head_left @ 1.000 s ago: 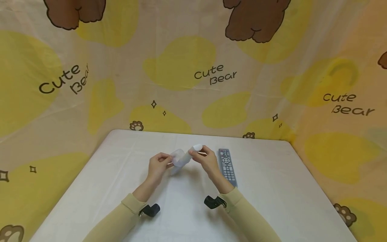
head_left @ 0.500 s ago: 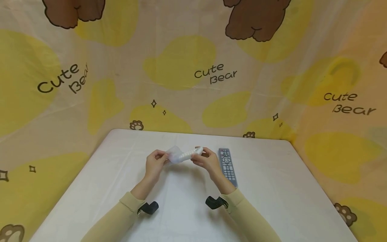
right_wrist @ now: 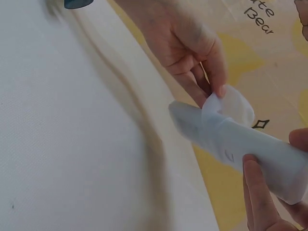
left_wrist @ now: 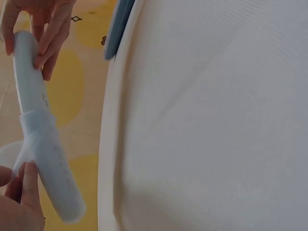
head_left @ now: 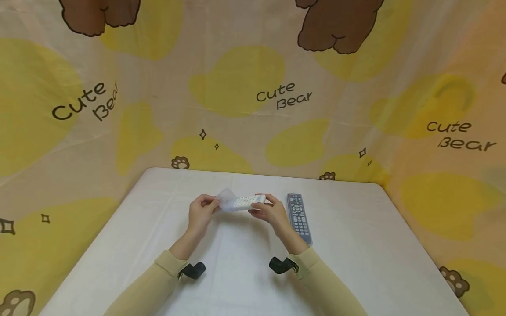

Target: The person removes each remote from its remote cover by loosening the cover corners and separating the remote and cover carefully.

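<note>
A white remote control [head_left: 247, 202] with rows of light buttons is held above the table, lying crosswise between both hands. My right hand [head_left: 274, 212] grips its right end with thumb and fingers. Around the left part of the remote is a thin translucent sleeve [head_left: 226, 199]. My left hand [head_left: 200, 214] pinches a loose flap of that sleeve between thumb and fingers. In the left wrist view, the sleeve [left_wrist: 53, 168] covers the remote's lower half, while the upper half [left_wrist: 28, 86] is bare. From the right wrist, the flap [right_wrist: 233, 106] stands out beside the remote's back.
A dark grey remote control [head_left: 299, 218] lies on the white table [head_left: 356, 245] just right of my right hand. Black wrist cameras [head_left: 193, 270] hang under both sleeves' cuffs. A fabric backdrop [head_left: 221, 79] with printed bears and yellow patches rises behind the table.
The white remote has swung from a steep slant to nearly level, and its button side now faces up. My left hand has shifted slightly left, still pinching the translucent sleeve.
</note>
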Action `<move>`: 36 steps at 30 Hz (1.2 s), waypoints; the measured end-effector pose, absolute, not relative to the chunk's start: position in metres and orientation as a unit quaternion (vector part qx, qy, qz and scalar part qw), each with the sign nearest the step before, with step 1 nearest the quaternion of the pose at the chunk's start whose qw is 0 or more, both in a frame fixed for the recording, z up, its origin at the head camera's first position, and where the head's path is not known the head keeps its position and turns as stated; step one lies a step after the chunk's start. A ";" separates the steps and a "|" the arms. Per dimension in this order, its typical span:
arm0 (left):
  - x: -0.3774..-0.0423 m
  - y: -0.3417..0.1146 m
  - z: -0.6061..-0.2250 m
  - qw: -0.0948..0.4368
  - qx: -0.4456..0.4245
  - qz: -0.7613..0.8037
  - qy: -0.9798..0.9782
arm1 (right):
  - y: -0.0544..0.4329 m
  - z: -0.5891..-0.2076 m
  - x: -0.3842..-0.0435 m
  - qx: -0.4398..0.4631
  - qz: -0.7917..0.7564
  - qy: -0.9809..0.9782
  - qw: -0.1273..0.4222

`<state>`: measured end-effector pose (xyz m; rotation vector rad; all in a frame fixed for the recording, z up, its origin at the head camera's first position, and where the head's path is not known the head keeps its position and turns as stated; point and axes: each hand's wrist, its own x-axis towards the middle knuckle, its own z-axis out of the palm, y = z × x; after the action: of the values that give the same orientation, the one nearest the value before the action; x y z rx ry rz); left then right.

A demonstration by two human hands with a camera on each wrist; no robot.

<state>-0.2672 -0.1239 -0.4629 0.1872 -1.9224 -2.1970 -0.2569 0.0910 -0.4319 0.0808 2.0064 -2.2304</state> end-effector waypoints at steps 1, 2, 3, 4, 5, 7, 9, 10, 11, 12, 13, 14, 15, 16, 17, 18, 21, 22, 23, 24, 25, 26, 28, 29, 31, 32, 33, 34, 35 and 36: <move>-0.267 -0.125 -0.462 0.109 0.064 -0.746 -0.654 | 0.091 -0.433 -0.257 0.029 -0.742 0.666 0.071; -0.267 -0.125 -0.462 0.111 0.065 -0.745 -0.655 | 0.091 -0.434 -0.258 0.030 -0.742 0.666 0.071; -0.267 -0.126 -0.462 0.113 0.067 -0.744 -0.655 | 0.090 -0.436 -0.258 0.030 -0.743 0.665 0.073; -0.268 -0.126 -0.462 0.113 0.069 -0.744 -0.655 | 0.090 -0.437 -0.259 0.030 -0.743 0.665 0.074; -0.268 -0.127 -0.462 0.111 0.071 -0.744 -0.655 | 0.090 -0.438 -0.259 0.031 -0.744 0.663 0.076; -0.268 -0.128 -0.462 0.103 0.075 -0.742 -0.658 | 0.090 -0.439 -0.260 0.034 -0.744 0.662 0.081; -0.270 -0.128 -0.462 0.093 0.075 -0.736 -0.667 | 0.089 -0.440 -0.260 0.033 -0.739 0.667 0.084; -0.270 -0.128 -0.462 0.087 0.075 -0.729 -0.675 | 0.089 -0.439 -0.259 0.032 -0.735 0.672 0.086; -0.270 -0.129 -0.462 0.081 0.073 -0.721 -0.684 | 0.089 -0.438 -0.259 0.033 -0.731 0.676 0.088; -0.271 -0.129 -0.462 0.077 0.071 -0.711 -0.695 | 0.089 -0.438 -0.258 0.032 -0.725 0.682 0.089; -0.271 -0.129 -0.462 0.074 0.068 -0.698 -0.709 | 0.089 -0.437 -0.258 0.031 -0.722 0.685 0.090; -0.271 -0.130 -0.462 0.072 0.065 -0.683 -0.724 | 0.089 -0.437 -0.258 0.029 -0.718 0.690 0.089; -0.271 -0.130 -0.461 0.069 0.063 -0.669 -0.738 | 0.089 -0.437 -0.258 0.029 -0.716 0.693 0.087; -0.271 -0.131 -0.461 0.065 0.062 -0.656 -0.750 | 0.089 -0.437 -0.258 0.028 -0.714 0.695 0.083; -0.271 -0.131 -0.460 0.061 0.061 -0.645 -0.759 | 0.089 -0.437 -0.258 0.027 -0.714 0.695 0.079; -0.271 -0.132 -0.459 0.057 0.061 -0.635 -0.768 | 0.089 -0.438 -0.258 0.025 -0.714 0.696 0.075; -0.269 -0.133 -0.457 0.038 0.067 -0.631 -0.772 | 0.089 -0.442 -0.259 0.021 -0.712 0.699 0.061; -0.269 -0.133 -0.456 0.034 0.067 -0.630 -0.773 | 0.089 -0.443 -0.259 0.019 -0.711 0.701 0.059; -0.269 -0.133 -0.456 0.031 0.069 -0.629 -0.773 | 0.089 -0.444 -0.259 0.018 -0.709 0.703 0.057; -0.269 -0.134 -0.456 0.028 0.071 -0.627 -0.775 | 0.089 -0.444 -0.259 0.016 -0.706 0.705 0.056; -0.270 -0.134 -0.457 0.026 0.073 -0.625 -0.777 | 0.089 -0.445 -0.259 0.015 -0.705 0.707 0.055; -0.271 -0.135 -0.457 0.024 0.075 -0.620 -0.780 | 0.089 -0.445 -0.259 0.013 -0.704 0.708 0.055; -0.272 -0.135 -0.458 0.024 0.079 -0.612 -0.786 | 0.088 -0.446 -0.259 0.009 -0.705 0.707 0.055; -0.272 -0.136 -0.458 0.025 0.082 -0.611 -0.787 | 0.088 -0.446 -0.259 0.009 -0.706 0.706 0.055; -0.273 -0.137 -0.459 0.031 0.089 -0.608 -0.788 | 0.088 -0.447 -0.259 0.007 -0.710 0.703 0.053; -0.273 -0.138 -0.460 0.035 0.091 -0.607 -0.789 | 0.088 -0.447 -0.260 0.007 -0.712 0.700 0.052; -0.273 -0.139 -0.460 0.038 0.092 -0.607 -0.788 | 0.089 -0.448 -0.260 0.007 -0.716 0.696 0.051; -0.273 -0.140 -0.461 0.042 0.093 -0.608 -0.788 | 0.089 -0.448 -0.260 0.007 -0.718 0.694 0.049; -0.273 -0.141 -0.462 0.046 0.091 -0.606 -0.789 | 0.090 -0.448 -0.261 0.007 -0.721 0.691 0.048; -0.273 -0.143 -0.463 0.047 0.092 -0.607 -0.788 | 0.091 -0.448 -0.261 0.005 -0.721 0.691 0.048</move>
<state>-0.2733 -0.1426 -0.4626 0.2792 -2.4051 -1.8502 -0.2611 0.0908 -0.4483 0.0158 2.1070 -2.1983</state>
